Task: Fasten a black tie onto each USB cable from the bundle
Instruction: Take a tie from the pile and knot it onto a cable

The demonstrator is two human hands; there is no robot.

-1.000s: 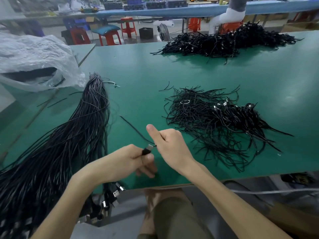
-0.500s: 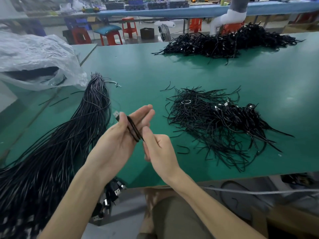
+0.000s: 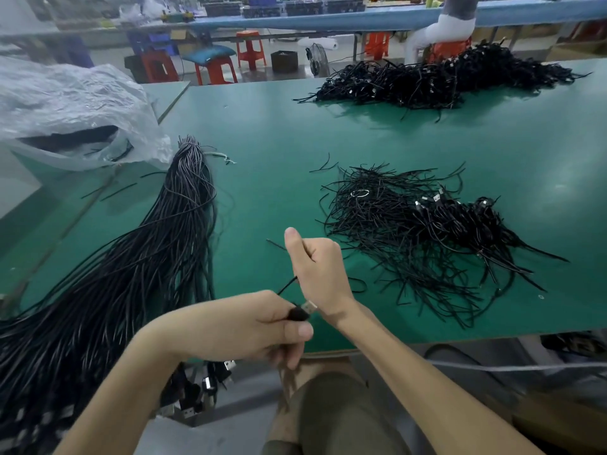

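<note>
Where the green table top [image 3: 279,126] ends on the near side, a thin black USB cable [image 3: 287,285] is held between two bare hands. Its black plug with a shiny silver tip [image 3: 303,311] is gripped by the left hand [image 3: 243,326], and the fingers are curled round it. The cable is led up into the right hand [image 3: 317,267], which is closed in a fist round it with the thumb pointed up. A short black end [image 3: 274,244] is seen poking out on the left of that fist. Whether it is cable or tie cannot be told. A big bundle of long black cables [image 3: 147,257] is laid along the left of the table, and its plugs are hung over the near edge. A loose heap of thin black ties [image 3: 410,231] is spread on the right, near the right hand. A second black pile [image 3: 427,80] is laid at the far edge. A crumpled clear plastic bag [image 3: 65,103] is set at the far left.
</note>
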